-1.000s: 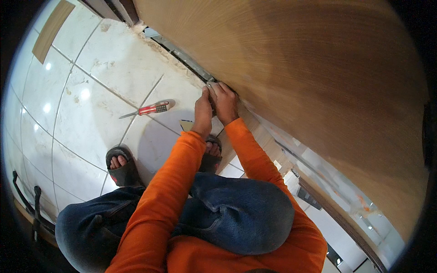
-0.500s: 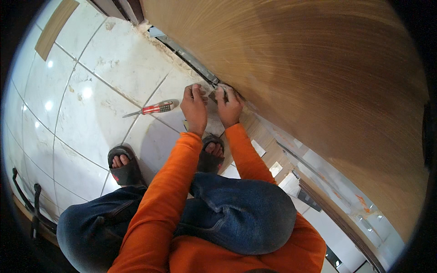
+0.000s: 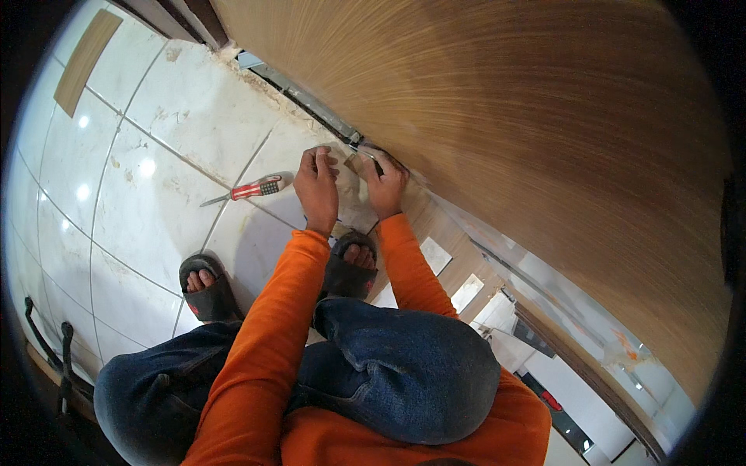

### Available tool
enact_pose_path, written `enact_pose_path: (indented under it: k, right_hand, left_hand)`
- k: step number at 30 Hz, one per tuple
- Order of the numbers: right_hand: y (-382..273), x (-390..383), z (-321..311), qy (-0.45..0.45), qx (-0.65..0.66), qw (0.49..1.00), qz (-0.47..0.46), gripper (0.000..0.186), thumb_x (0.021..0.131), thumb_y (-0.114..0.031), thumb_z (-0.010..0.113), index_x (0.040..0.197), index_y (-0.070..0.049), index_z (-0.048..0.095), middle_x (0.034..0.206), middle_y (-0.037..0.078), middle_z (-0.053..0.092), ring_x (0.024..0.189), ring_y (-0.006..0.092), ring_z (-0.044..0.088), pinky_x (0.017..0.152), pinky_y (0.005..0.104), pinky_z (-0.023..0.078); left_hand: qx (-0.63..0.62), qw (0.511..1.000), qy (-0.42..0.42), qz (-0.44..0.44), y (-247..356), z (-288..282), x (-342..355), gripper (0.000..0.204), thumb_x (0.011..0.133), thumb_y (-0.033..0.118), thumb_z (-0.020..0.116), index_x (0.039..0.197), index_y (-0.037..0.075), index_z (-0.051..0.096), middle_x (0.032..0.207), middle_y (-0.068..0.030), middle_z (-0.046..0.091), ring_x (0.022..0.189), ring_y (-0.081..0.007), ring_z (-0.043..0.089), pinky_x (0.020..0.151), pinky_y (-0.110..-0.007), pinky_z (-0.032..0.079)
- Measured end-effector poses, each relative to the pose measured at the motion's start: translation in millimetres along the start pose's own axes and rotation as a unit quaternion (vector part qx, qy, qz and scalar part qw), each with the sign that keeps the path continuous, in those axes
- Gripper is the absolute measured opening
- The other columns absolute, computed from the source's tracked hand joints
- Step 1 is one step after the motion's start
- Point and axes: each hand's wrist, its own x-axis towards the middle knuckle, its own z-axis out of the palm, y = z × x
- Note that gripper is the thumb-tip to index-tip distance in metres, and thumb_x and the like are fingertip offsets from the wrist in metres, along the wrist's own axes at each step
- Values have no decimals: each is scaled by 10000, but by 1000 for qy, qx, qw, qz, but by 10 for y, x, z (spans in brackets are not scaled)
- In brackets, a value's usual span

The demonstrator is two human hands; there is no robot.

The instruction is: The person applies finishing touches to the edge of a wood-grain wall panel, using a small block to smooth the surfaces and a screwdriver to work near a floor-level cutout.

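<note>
Squatting on the tiled floor (image 3: 148,194), the person works a small flat piece (image 3: 356,161) at the foot of the wooden panel (image 3: 505,116), beside the metal track (image 3: 311,101). The right hand (image 3: 386,185) pinches it; whether the left hand (image 3: 317,185) grips anything cannot be told. Best kept flush and steady; the screwdriver (image 3: 247,190) lies near.

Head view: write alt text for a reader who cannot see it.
A crouching person in orange sleeves and blue jeans presses the left hand and right hand to the base of a large wood-grain panel, by its metal floor track. A red-and-white-handled screwdriver lies on the white tiled floor.
</note>
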Motion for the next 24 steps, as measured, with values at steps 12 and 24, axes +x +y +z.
enact_pose_path:
  k: [12,24]
  right_hand:
    - [-135,116,92,-90,-65,993,-32,176,932,-167,635,1052,-63,711,1017,159,700,941,371,669,849,424,532]
    - [-52,16,9,-55,-38,997,-32,192,986,-172,566,1086,-37,660,1032,187,693,965,392,656,838,433,519]
  left_hand:
    - [212,976,-48,-3,-20,13,-55,317,1013,268,535,1046,-7,687,832,-189,707,781,-300,697,713,-385,524]
    - [46,997,-32,-50,13,-6,-16,296,1044,232,506,1058,-13,672,811,-81,683,634,-126,640,592,-293,532]
